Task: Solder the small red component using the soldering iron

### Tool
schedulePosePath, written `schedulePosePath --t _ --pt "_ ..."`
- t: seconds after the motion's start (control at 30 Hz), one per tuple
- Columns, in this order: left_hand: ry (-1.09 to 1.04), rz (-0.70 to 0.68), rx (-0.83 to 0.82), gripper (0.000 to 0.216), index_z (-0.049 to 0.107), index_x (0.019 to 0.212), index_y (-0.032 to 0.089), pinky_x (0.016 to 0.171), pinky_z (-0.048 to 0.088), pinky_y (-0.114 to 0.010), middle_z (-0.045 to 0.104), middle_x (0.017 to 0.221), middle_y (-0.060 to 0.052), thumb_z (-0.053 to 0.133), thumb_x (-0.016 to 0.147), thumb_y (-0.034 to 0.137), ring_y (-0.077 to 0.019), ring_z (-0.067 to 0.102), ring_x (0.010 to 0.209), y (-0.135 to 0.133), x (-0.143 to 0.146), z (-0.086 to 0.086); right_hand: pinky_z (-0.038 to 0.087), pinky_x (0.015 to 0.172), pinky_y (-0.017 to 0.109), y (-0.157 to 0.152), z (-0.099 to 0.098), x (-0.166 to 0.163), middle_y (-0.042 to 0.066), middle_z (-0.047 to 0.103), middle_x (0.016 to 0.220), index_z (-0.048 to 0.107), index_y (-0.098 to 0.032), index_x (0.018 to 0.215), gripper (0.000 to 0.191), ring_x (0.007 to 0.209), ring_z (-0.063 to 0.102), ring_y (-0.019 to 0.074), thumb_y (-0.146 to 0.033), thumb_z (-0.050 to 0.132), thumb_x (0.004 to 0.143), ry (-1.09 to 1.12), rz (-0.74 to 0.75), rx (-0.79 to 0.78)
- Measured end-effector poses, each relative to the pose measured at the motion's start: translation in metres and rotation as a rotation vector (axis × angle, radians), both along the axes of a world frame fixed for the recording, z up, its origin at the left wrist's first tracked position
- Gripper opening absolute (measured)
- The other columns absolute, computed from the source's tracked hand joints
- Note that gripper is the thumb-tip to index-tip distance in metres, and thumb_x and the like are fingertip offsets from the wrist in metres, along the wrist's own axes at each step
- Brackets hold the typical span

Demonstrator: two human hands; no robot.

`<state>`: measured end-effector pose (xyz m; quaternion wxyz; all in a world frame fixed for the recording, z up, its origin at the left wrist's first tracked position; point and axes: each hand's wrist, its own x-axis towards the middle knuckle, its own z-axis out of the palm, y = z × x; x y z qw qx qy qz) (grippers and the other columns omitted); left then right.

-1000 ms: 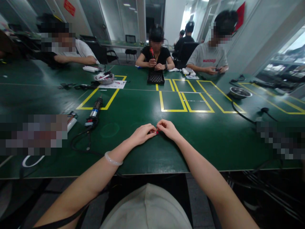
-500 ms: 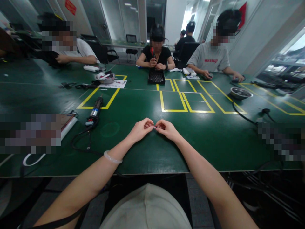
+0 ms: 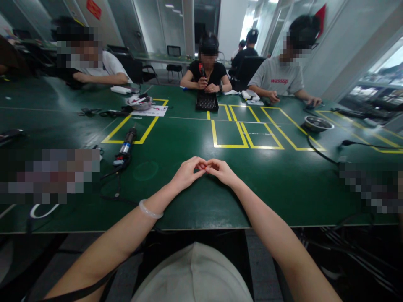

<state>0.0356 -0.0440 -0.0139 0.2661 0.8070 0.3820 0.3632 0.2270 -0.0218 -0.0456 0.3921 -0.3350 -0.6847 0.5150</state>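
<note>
My left hand and my right hand meet above the green table, fingertips touching. Both are closed in a pinch, thumbs against the curled fingers. Whatever lies between the fingertips is hidden or too small to name; a reddish spot shows where they meet. A pale bracelet circles my left wrist. Left of my left hand, an electric screwdriver with a dark, silver and blue body lies on the table, its cable trailing towards me.
Yellow tape marks rectangles on the table. Three people sit opposite; the middle one holds a red and black tool over a black tray. A metal bowl stands at right, a basket at back left. Cables lie on both sides.
My fingertips have drawn together, and the small pale piece seen between them earlier is out of sight. At far right a black cable lies differently; a dark object has appeared at far left.
</note>
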Motion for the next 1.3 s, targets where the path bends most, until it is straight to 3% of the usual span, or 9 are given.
schedulePosePath --t 0.3,0.53,0.67,0.97,1.3 --pt "0.091 -0.013 0.054 0.018 0.060 0.105 0.020 0.080 0.049 -0.029 0.058 0.096 -0.003 0.055 0.088 0.023 -0.0149 0.059 0.085 -0.003 0.000 0.002 0.050 0.075 0.028 0.001 -0.002 -0.001 0.003 0.071 0.088 0.065 -0.016 0.095 0.024 0.076 0.064 0.0143 -0.033 0.067 0.079 0.036 -0.004 -0.031" --pt "0.160 0.116 0.109 0.014 0.062 0.098 0.021 0.077 0.047 -0.029 0.057 0.096 -0.004 0.058 0.087 0.027 -0.0175 0.057 0.090 0.000 -0.004 0.001 0.050 0.070 0.026 0.001 0.000 -0.002 0.001 0.068 0.080 0.062 -0.017 0.093 0.022 0.070 0.062 0.0128 -0.030 0.068 0.076 0.070 -0.016 -0.068" --pt "0.144 0.080 0.077 0.014 0.063 0.097 0.020 0.080 0.047 -0.030 0.059 0.095 -0.004 0.058 0.087 0.029 -0.0180 0.059 0.090 0.003 -0.006 0.001 0.049 0.067 0.026 0.000 0.002 -0.002 0.000 0.066 0.078 0.059 -0.017 0.091 0.021 0.069 0.062 0.0125 -0.029 0.068 0.076 0.082 -0.017 -0.063" --pt "0.071 0.067 0.012 0.015 0.062 0.098 0.020 0.081 0.048 -0.031 0.061 0.095 -0.004 0.058 0.086 0.029 -0.0176 0.060 0.088 0.003 -0.006 0.002 0.049 0.066 0.026 -0.001 0.003 -0.001 0.000 0.066 0.078 0.057 -0.018 0.093 0.031 0.068 0.062 0.0128 -0.037 0.073 0.074 0.076 -0.039 -0.065" --pt "0.062 0.049 0.003 0.021 0.065 0.102 0.019 0.080 0.047 -0.031 0.064 0.094 -0.004 0.057 0.089 0.034 -0.0177 0.061 0.087 0.002 -0.005 0.003 0.046 0.060 0.024 -0.001 0.008 0.001 0.005 0.072 0.074 0.060 -0.016 0.084 0.038 0.063 0.062 0.0121 -0.054 0.058 0.086 0.011 -0.015 -0.096"
